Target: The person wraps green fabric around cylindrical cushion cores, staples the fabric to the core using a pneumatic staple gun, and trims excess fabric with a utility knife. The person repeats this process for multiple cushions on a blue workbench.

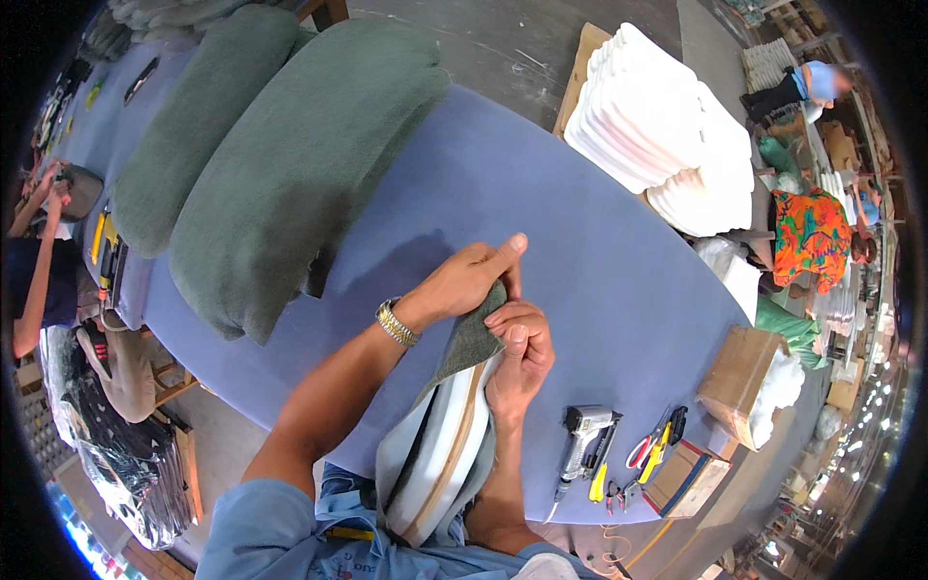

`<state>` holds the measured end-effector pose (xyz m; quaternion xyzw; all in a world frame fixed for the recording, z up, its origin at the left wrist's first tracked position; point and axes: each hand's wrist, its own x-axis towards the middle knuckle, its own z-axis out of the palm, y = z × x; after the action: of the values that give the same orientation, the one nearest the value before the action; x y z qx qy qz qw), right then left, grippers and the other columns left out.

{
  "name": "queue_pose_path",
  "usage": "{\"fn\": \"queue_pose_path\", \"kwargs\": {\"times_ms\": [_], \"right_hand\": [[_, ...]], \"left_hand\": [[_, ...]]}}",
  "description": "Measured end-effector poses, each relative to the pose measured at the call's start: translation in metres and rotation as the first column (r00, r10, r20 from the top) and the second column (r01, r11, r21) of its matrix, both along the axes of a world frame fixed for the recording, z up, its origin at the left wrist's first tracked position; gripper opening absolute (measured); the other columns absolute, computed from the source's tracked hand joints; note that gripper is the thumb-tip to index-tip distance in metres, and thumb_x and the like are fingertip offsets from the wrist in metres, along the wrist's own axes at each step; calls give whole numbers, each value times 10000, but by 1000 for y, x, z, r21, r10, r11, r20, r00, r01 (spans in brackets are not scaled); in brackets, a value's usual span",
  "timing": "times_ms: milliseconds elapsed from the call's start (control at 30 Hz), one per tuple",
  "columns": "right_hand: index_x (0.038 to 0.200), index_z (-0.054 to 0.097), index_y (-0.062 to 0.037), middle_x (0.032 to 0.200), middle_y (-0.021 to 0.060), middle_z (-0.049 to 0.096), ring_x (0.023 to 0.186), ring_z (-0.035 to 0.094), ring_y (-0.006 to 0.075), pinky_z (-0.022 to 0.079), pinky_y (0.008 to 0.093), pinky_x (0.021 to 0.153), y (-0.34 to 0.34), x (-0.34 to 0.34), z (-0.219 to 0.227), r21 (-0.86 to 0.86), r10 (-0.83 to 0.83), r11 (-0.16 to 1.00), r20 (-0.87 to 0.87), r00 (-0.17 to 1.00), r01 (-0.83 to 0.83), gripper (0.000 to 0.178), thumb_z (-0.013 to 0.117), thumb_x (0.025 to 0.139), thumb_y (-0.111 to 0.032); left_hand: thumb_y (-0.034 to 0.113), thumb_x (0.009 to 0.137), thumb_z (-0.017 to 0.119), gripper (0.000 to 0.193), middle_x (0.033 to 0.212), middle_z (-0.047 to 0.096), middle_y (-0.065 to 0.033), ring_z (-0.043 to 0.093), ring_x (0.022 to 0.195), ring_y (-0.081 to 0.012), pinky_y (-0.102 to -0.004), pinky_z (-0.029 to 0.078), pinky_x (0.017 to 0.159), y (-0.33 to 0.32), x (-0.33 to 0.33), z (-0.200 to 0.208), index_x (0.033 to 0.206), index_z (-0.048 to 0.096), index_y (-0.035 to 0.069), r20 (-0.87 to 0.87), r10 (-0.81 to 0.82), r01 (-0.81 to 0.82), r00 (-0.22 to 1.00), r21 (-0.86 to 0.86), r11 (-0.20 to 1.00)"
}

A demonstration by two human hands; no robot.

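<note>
1. Clamped together at thumb and fingers, our right hand (520, 362) pinches the edge of the grey-green cover (469, 340); our left hand (459, 282) bends its fingers at the cover's tip, thumb stretched out, but what they press we cannot tell.
2. With our hands as the clock's centre and twelve pointing away from us, the white padded piece (447, 459) lies between six and seven, partly inside the cover, its lower end close to our body.
3. We judge this piece light and soft, perhaps stiffer along its tan strip (450, 471). The cloth looks thick, flexible and not slippery, so we should hold it by the edge, and support the padding along its sides.
4. Toward half past three, the cardboard box (737, 360) is open, and white fluffy stuffing (778, 391) comes out of it.
5. At four stands a smaller box (684, 485) with red and blue edges; its contents we cannot tell.
6. At eight, clear plastic wrapping (121, 474) covers a dark bundle.
</note>
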<state>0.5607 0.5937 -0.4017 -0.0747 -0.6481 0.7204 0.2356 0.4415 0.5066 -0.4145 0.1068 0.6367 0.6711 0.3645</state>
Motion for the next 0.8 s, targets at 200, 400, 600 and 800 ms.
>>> {"fn": "queue_pose_path", "kwargs": {"times_ms": [200, 400, 600, 800], "right_hand": [[866, 592, -44, 904, 90, 670, 908, 576, 188, 480, 348, 875, 8, 10, -1, -8, -14, 1000, -5, 1000, 14, 322, 605, 1067, -295], [857, 589, -57, 902, 94, 680, 915, 570, 194, 470, 370, 912, 12, 15, -4, 12, -39, 999, -25, 999, 39, 346, 613, 1060, -336], [859, 589, -61, 886, 87, 675, 921, 567, 192, 470, 385, 926, 17, 22, -10, -48, -82, 996, -30, 996, 81, 329, 633, 1048, -326], [909, 624, -48, 972, 102, 692, 1031, 594, 240, 463, 450, 1018, 40, 39, -4, 136, -73, 988, 11, 997, 71, 205, 666, 1019, -216]], "left_hand": [[365, 1142, 378, 543, 974, 738, -106, 641, 862, -152, -319, 513, 817, 2, 39, -2, 1060, 742, -30, -65, 274, -259, 960, 174, 950], [235, 1110, 448, 371, 1331, 671, -131, 574, 1284, -257, -396, 433, 1092, -5, 63, -2, 1315, 660, 11, -296, 260, -205, 919, 204, 957], [157, 1045, 533, 371, 1384, 639, -145, 512, 1392, -321, -442, 367, 1180, 1, 70, 9, 1389, 605, 36, -373, 208, -171, 904, 131, 977], [93, 991, 562, 429, 1447, 566, -195, 485, 1412, -347, -445, 347, 1192, 12, 74, 16, 1418, 573, 54, -385, 166, -155, 908, 61, 986]]}}
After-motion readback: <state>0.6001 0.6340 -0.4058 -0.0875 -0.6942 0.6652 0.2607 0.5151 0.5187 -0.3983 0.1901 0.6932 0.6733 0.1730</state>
